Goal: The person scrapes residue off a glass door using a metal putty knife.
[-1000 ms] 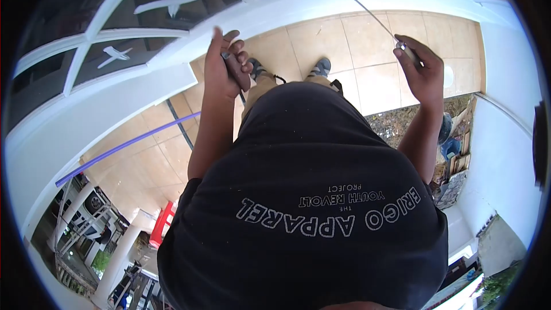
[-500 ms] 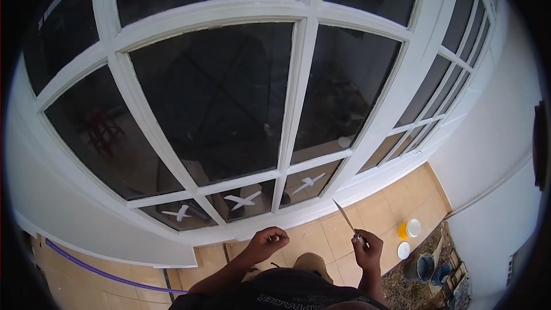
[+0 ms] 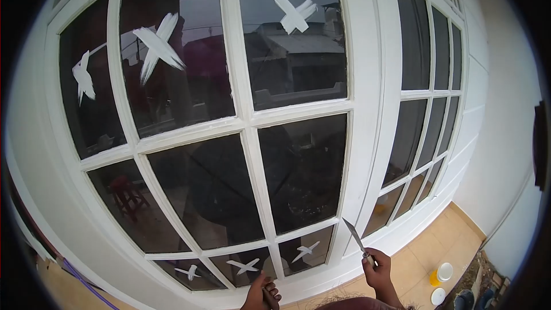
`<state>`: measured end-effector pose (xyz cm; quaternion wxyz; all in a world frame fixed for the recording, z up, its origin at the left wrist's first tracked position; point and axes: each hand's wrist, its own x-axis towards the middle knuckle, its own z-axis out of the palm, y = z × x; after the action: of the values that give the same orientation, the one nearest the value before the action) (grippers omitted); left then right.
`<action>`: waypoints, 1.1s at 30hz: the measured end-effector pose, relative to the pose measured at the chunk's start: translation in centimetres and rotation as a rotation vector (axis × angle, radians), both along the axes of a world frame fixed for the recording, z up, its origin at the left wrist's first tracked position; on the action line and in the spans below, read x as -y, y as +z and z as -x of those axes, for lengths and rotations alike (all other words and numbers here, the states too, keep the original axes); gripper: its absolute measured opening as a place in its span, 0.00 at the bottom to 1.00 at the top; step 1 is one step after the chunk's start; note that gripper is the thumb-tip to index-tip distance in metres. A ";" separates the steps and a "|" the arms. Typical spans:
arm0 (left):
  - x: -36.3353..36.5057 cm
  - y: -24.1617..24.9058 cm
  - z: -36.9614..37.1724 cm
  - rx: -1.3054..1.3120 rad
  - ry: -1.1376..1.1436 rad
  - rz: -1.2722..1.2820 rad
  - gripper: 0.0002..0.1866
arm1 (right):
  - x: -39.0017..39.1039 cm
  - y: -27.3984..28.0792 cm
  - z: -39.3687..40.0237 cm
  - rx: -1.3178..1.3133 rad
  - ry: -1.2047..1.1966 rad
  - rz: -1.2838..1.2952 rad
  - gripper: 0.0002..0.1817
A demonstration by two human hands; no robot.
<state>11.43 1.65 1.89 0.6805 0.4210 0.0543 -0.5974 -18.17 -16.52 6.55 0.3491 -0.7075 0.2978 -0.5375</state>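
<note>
- The right hand (image 3: 377, 270) had its fingers curled closed around the handle of a knife (image 3: 353, 233), whose narrow blade rose from the fist, tilted up and to the left.
- The blade's tip overlapped the white window frame (image 3: 247, 120) in view; whether it touched the wood could not be told.
- The left hand (image 3: 261, 295) was closed around a dark brown object (image 3: 270, 298), partly hidden by the fingers and cut off by the lower edge of the view.
- That hand showed just below the middle pane of the bottom row, well apart from the knife; contact with the frame could not be told.
- Ahead of both hands stood the window, its dark panes (image 3: 204, 186) divided by white bars. White crossed marks (image 3: 243, 266) showed on three upper and three bottom panes.
- A red stool (image 3: 127, 196) appeared in the glass at left.
- To the right, on the tiled floor (image 3: 410, 258), sat a yellow tub (image 3: 441, 274) with a white top, with a white disc (image 3: 438, 296) just beside it.
- A purple pole (image 3: 86, 284) lay at lower left.
</note>
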 end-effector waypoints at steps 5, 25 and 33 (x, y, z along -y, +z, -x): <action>3.4 0.9 2.3 0.055 0.189 0.189 0.18 | 1.4 -0.8 0.0 -0.245 0.209 -0.045 0.22; 5.6 17.8 -0.3 1.101 -0.157 0.740 0.09 | 5.2 10.4 0.3 -0.203 0.282 0.442 0.31; 6.4 36.3 -1.6 2.935 0.552 0.889 0.14 | 4.0 26.4 -3.3 -0.100 -0.182 0.935 0.27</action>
<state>13.05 -4.71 38.20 0.2859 0.3641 -0.7360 0.4939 -14.89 -20.49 32.99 -0.0699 -0.7847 0.1011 -0.6075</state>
